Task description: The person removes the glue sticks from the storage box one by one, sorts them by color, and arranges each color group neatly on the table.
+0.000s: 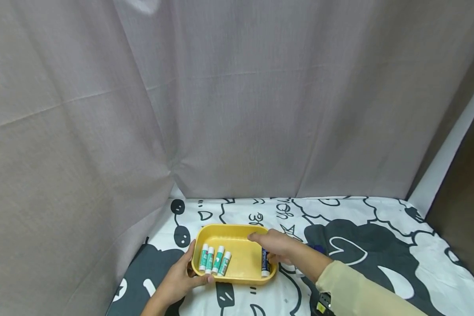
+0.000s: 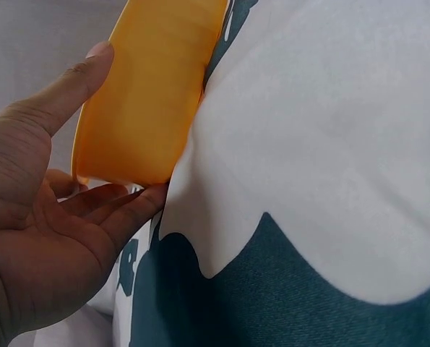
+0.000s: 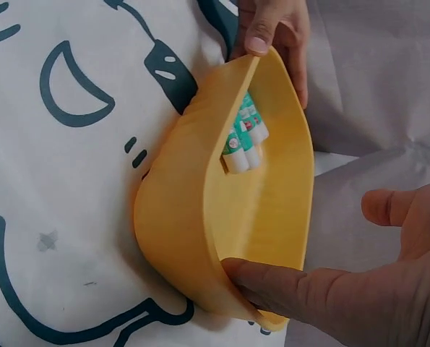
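Note:
A shallow yellow tray (image 1: 242, 245) sits on a patterned cloth. Several slim green tubes (image 1: 217, 260) with white ends lie side by side in its left part. A dark blue tube (image 1: 265, 263) with a white end lies along its right wall. My left hand (image 1: 180, 277) holds the tray's left end, thumb at the rim and fingers round the outside; the left wrist view shows the fingers low against the wall. At the other end, my right hand (image 1: 278, 245) reaches over the rim beside the blue tube. In the right wrist view its thumb stands apart and a straight finger touches the rim.
The cloth (image 1: 296, 210) is white with black cartoon drawings. Behind it hangs a grey curtain (image 1: 241, 131), with a brown panel (image 1: 466, 210) at the right. Something dark blue (image 1: 317, 249) shows just beyond my right wrist, which wears a dark watch (image 1: 323, 303).

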The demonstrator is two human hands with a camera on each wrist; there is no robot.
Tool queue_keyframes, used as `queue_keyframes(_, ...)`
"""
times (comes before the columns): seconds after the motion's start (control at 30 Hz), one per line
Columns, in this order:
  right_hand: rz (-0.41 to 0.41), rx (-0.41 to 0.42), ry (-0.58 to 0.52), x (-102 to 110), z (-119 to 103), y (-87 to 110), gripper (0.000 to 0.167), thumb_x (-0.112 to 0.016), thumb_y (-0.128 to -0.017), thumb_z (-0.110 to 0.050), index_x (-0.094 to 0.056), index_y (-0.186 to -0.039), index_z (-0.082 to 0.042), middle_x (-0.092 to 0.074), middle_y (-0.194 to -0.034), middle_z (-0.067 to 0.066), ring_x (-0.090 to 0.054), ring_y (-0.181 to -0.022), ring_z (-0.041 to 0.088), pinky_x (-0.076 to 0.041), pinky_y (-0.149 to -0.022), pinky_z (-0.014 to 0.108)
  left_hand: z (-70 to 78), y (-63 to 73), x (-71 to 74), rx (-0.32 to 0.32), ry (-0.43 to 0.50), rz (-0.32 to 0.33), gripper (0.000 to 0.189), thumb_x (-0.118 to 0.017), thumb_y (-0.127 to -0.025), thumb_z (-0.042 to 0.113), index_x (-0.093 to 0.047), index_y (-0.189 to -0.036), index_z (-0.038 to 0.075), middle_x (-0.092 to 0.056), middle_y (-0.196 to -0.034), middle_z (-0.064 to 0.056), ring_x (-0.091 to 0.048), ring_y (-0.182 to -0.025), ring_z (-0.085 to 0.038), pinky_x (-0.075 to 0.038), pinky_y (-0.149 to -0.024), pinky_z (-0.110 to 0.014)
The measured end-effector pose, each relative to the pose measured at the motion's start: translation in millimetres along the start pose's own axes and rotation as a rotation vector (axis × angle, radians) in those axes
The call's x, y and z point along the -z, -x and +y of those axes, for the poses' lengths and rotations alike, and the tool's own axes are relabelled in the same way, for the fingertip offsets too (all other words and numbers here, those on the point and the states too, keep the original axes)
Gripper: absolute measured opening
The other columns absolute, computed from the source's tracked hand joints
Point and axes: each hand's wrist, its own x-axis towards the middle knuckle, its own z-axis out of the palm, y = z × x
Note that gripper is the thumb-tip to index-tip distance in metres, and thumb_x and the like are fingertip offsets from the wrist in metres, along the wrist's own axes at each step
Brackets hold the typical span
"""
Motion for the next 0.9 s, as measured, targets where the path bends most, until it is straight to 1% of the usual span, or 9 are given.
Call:
queue_keyframes(0.1,-0.003,-0.012,-0.004,-4,1,-3.3,0.092,-0.069,-0.105,-0.045,-0.031,-0.162,0.017,-0.044,-0.160,0.041,-0.053,-0.144,0.055,-0.052,-0.117,0.065,-1.8,1.9,0.0,-0.013,0.006,-0.014,0.146,-0.103,-0.071,0.054,-0.014,-0.179,0.012,-0.045,-0.172,-0.025,-0.066,-0.137,-0.028,-0.058,-0.113,-0.046)
queue_keyframes(0.2,-0.017,-0.014,-0.014,-7,3,-5.7,0.094,-0.070,-0.104,-0.045,-0.030,-0.162,0.018,-0.041,-0.161,0.043,-0.050,-0.147,0.058,-0.051,-0.117,0.065,-2.9,3.1,0.1,-0.016,0.005,-0.020,0.144,-0.102,-0.072,0.053,-0.014,-0.179,0.012,-0.044,-0.173,-0.026,-0.065,-0.137,-0.028,-0.059,-0.113,-0.046)
queue_keyframes(0.3,-0.026,-0.010,-0.028,-10,4,-7.6,0.095,-0.071,-0.104,-0.044,-0.029,-0.162,0.018,-0.044,-0.157,0.042,-0.054,-0.140,0.055,-0.054,-0.115,0.064,-2.9,2.8,0.1,-0.015,0.006,-0.019,0.143,-0.102,-0.074,0.051,-0.014,-0.179,0.012,-0.043,-0.173,-0.026,-0.065,-0.139,-0.030,-0.059,-0.113,-0.046)
queue_keyframes(0.43,-0.021,-0.014,-0.046,-15,7,-10.8,0.092,-0.071,-0.104,-0.042,-0.032,-0.162,0.016,-0.052,-0.148,0.039,-0.059,-0.127,0.048,-0.058,-0.110,0.061,-2.3,1.7,-0.7,-0.013,0.007,-0.017,0.141,-0.102,-0.075,0.049,-0.014,-0.179,0.012,-0.041,-0.174,-0.026,-0.064,-0.141,-0.032,-0.059,-0.114,-0.046)
queue_keyframes(0.57,-0.035,-0.036,-0.083,-21,11,-15.5,0.087,-0.071,-0.105,-0.040,-0.033,-0.161,0.016,-0.056,-0.140,0.034,-0.062,-0.118,0.044,-0.061,-0.105,0.056,-2.4,1.4,-1.5,-0.003,0.005,-0.016,0.141,-0.102,-0.075,0.052,-0.015,-0.179,0.013,-0.041,-0.175,-0.026,-0.064,-0.142,-0.034,-0.058,-0.115,-0.047)
queue_keyframes(0.73,-0.062,-0.048,-0.155,-29,16,-21.5,0.087,-0.070,-0.106,-0.036,-0.031,-0.159,0.020,-0.058,-0.136,0.036,-0.065,-0.116,0.041,-0.063,-0.104,0.056,-1.8,0.7,-1.2,0.001,0.009,-0.017,0.140,-0.102,-0.075,0.051,-0.015,-0.179,0.014,-0.039,-0.176,-0.026,-0.062,-0.145,-0.039,-0.057,-0.116,-0.048)
queue_keyframes(0.8,-0.059,-0.048,-0.192,-32,18,-23.2,0.085,-0.069,-0.106,-0.036,-0.032,-0.158,0.021,-0.060,-0.134,0.037,-0.066,-0.115,0.041,-0.064,-0.102,0.056,-1.1,-0.1,-0.9,0.008,0.005,-0.016,0.140,-0.101,-0.075,0.052,-0.015,-0.179,0.015,-0.037,-0.176,-0.025,-0.061,-0.147,-0.040,-0.056,-0.117,-0.049)
queue_keyframes(0.9,-0.048,-0.038,-0.251,-37,20,-25.7,0.081,-0.067,-0.107,-0.036,-0.034,-0.157,0.019,-0.063,-0.128,0.034,-0.066,-0.110,0.038,-0.066,-0.097,0.049,0.0,-1.2,-0.1,0.021,-0.004,-0.009,0.141,-0.102,-0.074,0.053,-0.016,-0.179,0.017,-0.038,-0.177,-0.025,-0.060,-0.147,-0.041,-0.056,-0.118,-0.049)
